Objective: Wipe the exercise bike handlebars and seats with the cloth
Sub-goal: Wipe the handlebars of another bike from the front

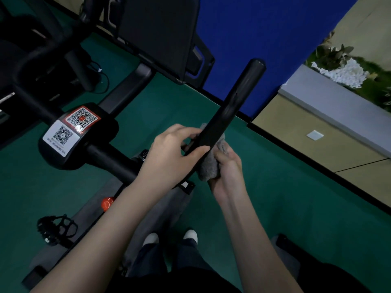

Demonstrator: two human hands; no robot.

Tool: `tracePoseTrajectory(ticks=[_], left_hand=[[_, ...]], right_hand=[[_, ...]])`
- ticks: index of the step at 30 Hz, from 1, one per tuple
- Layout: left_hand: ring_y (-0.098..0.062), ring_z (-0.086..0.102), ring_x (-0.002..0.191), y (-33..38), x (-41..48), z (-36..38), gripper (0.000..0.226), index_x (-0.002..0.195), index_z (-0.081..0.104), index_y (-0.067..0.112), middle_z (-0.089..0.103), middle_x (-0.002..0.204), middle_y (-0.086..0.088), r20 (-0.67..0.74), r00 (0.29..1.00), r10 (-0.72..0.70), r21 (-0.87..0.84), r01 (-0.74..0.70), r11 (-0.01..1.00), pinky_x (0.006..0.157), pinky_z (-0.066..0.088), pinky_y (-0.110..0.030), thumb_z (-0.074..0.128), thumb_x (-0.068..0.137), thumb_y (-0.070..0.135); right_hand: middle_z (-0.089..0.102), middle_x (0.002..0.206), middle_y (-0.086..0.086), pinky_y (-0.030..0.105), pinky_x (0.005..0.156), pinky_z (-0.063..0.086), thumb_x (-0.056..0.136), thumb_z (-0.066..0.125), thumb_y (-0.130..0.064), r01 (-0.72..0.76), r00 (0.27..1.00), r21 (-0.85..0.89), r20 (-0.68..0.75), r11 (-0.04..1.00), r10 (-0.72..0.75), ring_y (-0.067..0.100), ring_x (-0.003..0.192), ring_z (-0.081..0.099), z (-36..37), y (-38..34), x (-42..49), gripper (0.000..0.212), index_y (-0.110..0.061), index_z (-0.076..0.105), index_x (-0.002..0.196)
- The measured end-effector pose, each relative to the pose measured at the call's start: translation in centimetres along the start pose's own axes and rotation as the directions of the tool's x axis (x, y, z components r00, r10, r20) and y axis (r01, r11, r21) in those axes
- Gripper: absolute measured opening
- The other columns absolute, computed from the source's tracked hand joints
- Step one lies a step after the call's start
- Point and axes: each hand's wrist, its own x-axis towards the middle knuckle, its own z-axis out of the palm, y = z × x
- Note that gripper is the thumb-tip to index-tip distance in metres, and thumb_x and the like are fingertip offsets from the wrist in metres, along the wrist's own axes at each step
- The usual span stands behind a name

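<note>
Over the green floor, the black handlebar runs up to the right. The left hand holds its lower part, the thumb lying across the bar and the other fingers curled to it from the left side. Just beside it, the right hand grips the grey cloth with curled fingers and presses it on the right side of the bar, while to the left are two QR stickers, and lower a red knob and a pedal.
</note>
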Motion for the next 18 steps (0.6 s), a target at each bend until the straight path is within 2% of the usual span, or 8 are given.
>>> tracePoseTrajectory(ticks=[2,4,5,7,10,13,16,18], left_hand=[[0.002,0.054,0.083,0.1,0.1,0.0,0.034,0.115,0.066,0.024,0.062,0.103,0.010,0.005,1.000,0.002,0.008,-0.002,1.000,0.078,0.036,0.001,0.071,0.082,0.031],[-0.001,0.055,0.089,0.4,0.5,0.2,0.038,0.119,0.064,0.023,0.062,0.104,0.010,0.009,1.000,0.006,0.016,-0.006,1.000,0.084,0.040,-0.007,0.068,0.084,0.036],[-0.001,0.055,0.092,0.5,0.7,0.3,0.038,0.119,0.064,0.023,0.061,0.104,0.011,0.007,1.000,0.006,0.014,-0.006,1.000,0.086,0.041,-0.011,0.067,0.084,0.037],[0.004,0.050,0.089,0.8,1.3,0.7,0.036,0.118,0.064,0.024,0.059,0.100,0.013,0.004,1.000,0.007,-0.001,-0.007,1.000,0.082,0.038,-0.005,0.067,0.085,0.036],[0.007,0.045,0.084,1.0,2.1,1.1,0.035,0.117,0.065,0.023,0.059,0.100,0.013,0.008,1.000,-0.001,0.001,0.001,1.000,0.075,0.032,0.004,0.069,0.084,0.033],[0.006,0.050,0.078,0.9,2.3,1.5,0.034,0.116,0.065,0.025,0.062,0.100,0.013,0.003,0.999,-0.032,-0.021,0.032,0.999,0.073,0.031,0.005,0.070,0.083,0.033],[0.017,0.048,0.081,0.8,2.2,1.6,0.034,0.116,0.065,0.027,0.060,0.098,0.015,-0.009,0.999,-0.047,-0.039,0.046,0.998,0.070,0.030,0.006,0.070,0.083,0.033],[0.009,0.049,0.079,0.8,2.3,1.7,0.033,0.115,0.065,0.027,0.061,0.099,0.014,-0.016,0.999,-0.052,-0.037,0.051,0.998,0.070,0.030,0.006,0.070,0.083,0.033]], right_hand=[[0.072,0.099,0.010,0.031,0.085,0.056,0.095,0.038,0.007,0.058,0.997,0.042,-0.062,0.997,-0.056,0.021,0.090,0.069,0.3,-1.0,1.0,0.029,-0.003,0.061,0.109],[0.068,0.104,0.012,0.033,0.090,0.054,0.095,0.042,0.006,0.159,0.979,0.049,-0.134,0.986,-0.151,0.022,0.096,0.066,0.6,-1.7,1.8,0.025,-0.002,0.060,0.110],[0.067,0.103,0.011,0.032,0.089,0.054,0.095,0.044,0.005,0.210,0.964,0.016,-0.172,0.978,-0.204,0.021,0.095,0.065,0.7,-1.6,1.9,0.023,-0.003,0.060,0.109],[0.066,0.098,0.008,0.030,0.086,0.053,0.094,0.049,0.003,0.309,0.911,-0.140,-0.240,0.941,-0.335,0.016,0.091,0.064,0.8,-0.8,1.6,0.017,-0.006,0.060,0.105],[0.065,0.093,0.002,0.026,0.084,0.049,0.090,0.054,0.007,0.471,0.775,-0.412,-0.229,0.780,-0.589,0.010,0.089,0.062,0.9,0.1,0.7,0.021,-0.011,0.060,0.096],[0.061,0.105,0.015,0.018,0.086,0.048,0.083,0.055,0.014,0.590,0.632,-0.569,-0.117,0.574,-0.766,0.013,0.098,0.061,1.6,-1.3,1.4,0.031,-0.012,0.065,0.097],[0.054,0.103,0.016,0.011,0.084,0.044,0.079,0.055,0.017,0.652,0.501,-0.658,0.001,0.376,-0.866,0.003,0.094,0.055,2.5,-3.4,3.0,0.029,0.000,0.069,0.099],[0.051,0.101,0.013,0.016,0.086,0.046,0.080,0.058,0.014,0.666,0.461,-0.670,0.025,0.328,-0.887,0.009,0.094,0.054,2.8,-4.3,3.7,0.028,0.003,0.070,0.103]])
